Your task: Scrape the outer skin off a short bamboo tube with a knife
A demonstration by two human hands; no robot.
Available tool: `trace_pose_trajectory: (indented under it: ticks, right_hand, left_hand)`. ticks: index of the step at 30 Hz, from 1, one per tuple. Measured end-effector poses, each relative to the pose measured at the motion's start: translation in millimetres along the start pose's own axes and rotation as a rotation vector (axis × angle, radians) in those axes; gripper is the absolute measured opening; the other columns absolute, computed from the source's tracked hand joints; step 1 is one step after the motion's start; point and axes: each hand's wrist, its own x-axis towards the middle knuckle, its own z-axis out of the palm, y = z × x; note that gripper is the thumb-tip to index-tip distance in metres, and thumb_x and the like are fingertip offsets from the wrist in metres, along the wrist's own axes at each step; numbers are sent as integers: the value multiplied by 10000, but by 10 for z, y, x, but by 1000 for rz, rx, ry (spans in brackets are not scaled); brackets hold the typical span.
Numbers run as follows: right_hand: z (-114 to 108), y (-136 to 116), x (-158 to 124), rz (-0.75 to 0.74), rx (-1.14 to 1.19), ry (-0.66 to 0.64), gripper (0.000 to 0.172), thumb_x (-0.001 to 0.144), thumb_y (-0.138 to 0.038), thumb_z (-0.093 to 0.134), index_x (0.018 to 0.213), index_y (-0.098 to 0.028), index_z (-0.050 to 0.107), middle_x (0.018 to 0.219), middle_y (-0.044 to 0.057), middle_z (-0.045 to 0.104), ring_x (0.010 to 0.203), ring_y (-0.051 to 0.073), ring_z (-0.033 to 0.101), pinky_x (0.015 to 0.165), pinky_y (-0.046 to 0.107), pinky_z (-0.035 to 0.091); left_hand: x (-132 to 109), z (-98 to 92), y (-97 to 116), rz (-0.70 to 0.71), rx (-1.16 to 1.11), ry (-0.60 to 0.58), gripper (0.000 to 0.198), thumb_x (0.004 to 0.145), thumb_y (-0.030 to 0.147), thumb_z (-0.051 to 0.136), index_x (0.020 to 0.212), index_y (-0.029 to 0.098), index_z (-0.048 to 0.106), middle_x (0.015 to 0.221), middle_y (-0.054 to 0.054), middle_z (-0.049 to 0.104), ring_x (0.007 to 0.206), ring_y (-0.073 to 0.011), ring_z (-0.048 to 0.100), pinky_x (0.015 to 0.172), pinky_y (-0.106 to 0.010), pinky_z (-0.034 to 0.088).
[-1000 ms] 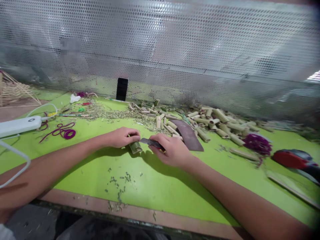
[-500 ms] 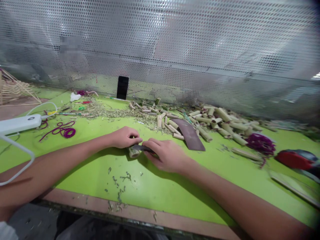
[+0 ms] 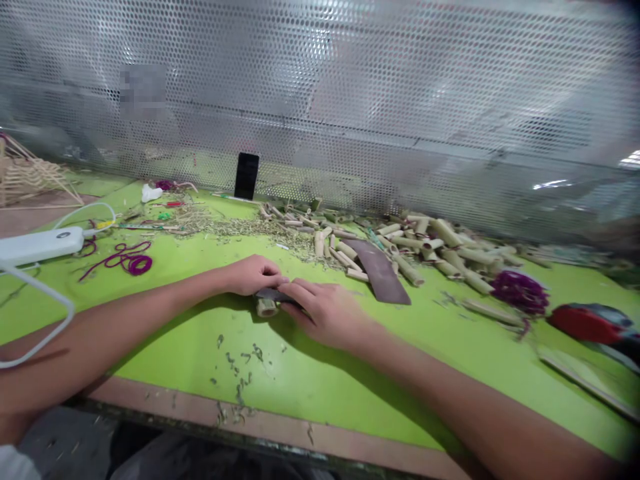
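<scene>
1. Work piece: a short bamboo tube (image 3: 267, 307) lies on the green work surface (image 3: 350, 407), directly below the left hand, with one pale cut end facing the camera. It sits lower and looks shorter in view than a second ago, as more of it is now covered.
2. Left hand (image 3: 253, 275): fingers are curled down over the top of the tube, and the hand appears to pin it in place.
3. Knife: the dark blade (image 3: 270, 294) lies across the top of the tube, between the two hands. Its handle, visible earlier, is now hidden.
4. Right hand (image 3: 325, 313): it has moved left, closer to the left hand, with fingers flatter and extended over the knife. Whether it still grips the handle cannot be confirmed.
5. Surroundings: loose shavings (image 3: 240, 380) lie nearer the table edge. Beyond the hands are a dark abrasive strip (image 3: 380, 270) and a heap of cut bamboo tubes (image 3: 450, 247). Further off are purple cord (image 3: 133, 264) and a white power strip (image 3: 37, 244).
</scene>
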Motion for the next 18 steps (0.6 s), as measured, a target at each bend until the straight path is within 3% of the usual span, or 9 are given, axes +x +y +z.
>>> trace_pose_trajectory:
  ticks: [6, 14, 18]
  right_hand:
    - [11, -23, -6, 30, -38, -3, 238, 1041, -297, 462, 1127, -188, 654, 885, 72, 746, 689, 182, 645, 572, 292, 361]
    - [25, -59, -1, 54, -11, -15, 247, 1051, -312, 446, 1108, -187, 652, 933, 91, 761, 676, 180, 642, 577, 292, 367]
    - [26, -66, -10, 87, 37, -48, 199, 1039, -309, 480, 1097, -197, 634, 909, 73, 749, 679, 181, 639, 579, 287, 361]
  left_hand:
    - [6, -25, 9, -39, -41, 9, 531, 891, 612, 453, 625, 164, 558, 566, 4, 503, 544, -129, 428, 537, -259, 306]
    - [28, 1, -13, 43, -68, -14, 546, 889, 588, 505, 538, 182, 408, 508, 39, 334, 507, -102, 306, 506, -262, 203]
    - [33, -4, -31, 61, -69, -9, 551, 893, 587, 507, 537, 171, 452, 504, 32, 398, 510, -103, 351, 509, -250, 239]
